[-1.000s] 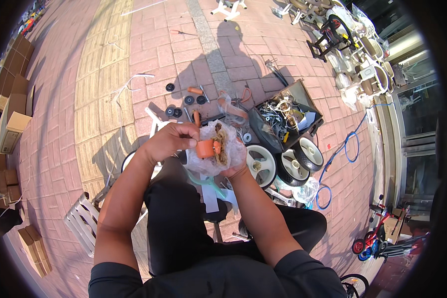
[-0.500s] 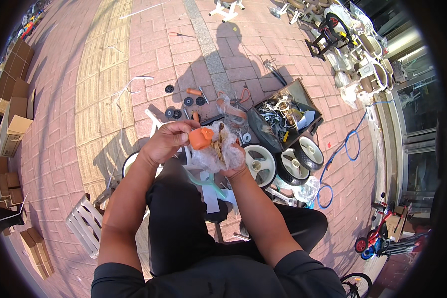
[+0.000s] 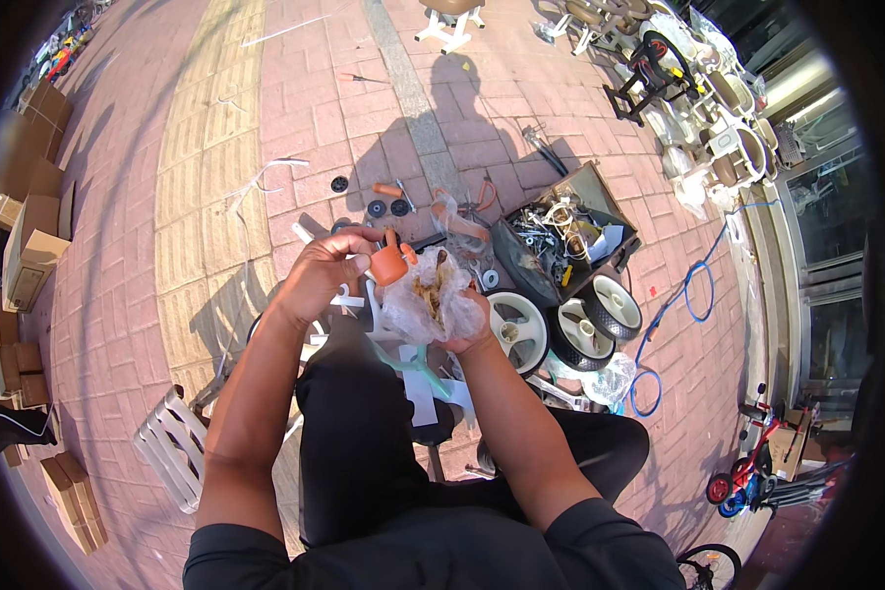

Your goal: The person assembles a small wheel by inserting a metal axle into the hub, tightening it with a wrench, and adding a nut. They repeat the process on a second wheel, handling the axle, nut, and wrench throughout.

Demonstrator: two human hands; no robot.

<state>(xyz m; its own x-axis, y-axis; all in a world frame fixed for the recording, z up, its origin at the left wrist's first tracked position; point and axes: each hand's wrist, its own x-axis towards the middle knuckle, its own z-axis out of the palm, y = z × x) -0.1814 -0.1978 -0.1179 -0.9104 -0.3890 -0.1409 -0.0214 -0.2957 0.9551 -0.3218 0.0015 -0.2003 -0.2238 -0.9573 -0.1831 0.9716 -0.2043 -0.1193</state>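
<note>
Between the thumb and fingers of my left hand (image 3: 326, 270) is a small orange plastic part (image 3: 389, 267), roughly cup-shaped with a knob on one side. My right hand (image 3: 472, 332) grips a crumpled clear plastic bag (image 3: 418, 317) from its right side. Brownish-gold pieces show in the bag's opening; their kind is too small to make out. The orange part is held at the bag's upper left edge, above my knees. Below the hands lie a pale green strip (image 3: 418, 366) and white paper (image 3: 421, 401).
An open metal toolbox (image 3: 623, 236) full of hardware stands ahead right. White-hubbed wheels (image 3: 517, 334) lie beside it. Small black wheels (image 3: 377, 208) and an orange-handled tool (image 3: 387, 189) are on the paving. A blue hose (image 3: 649, 334) runs at right; cardboard boxes (image 3: 31, 246) line the left.
The orange part has turned in my left fingers and tipped, so its knob now points up and right. My right hand keeps the bag in nearly the same place. A blur appears at far left.
</note>
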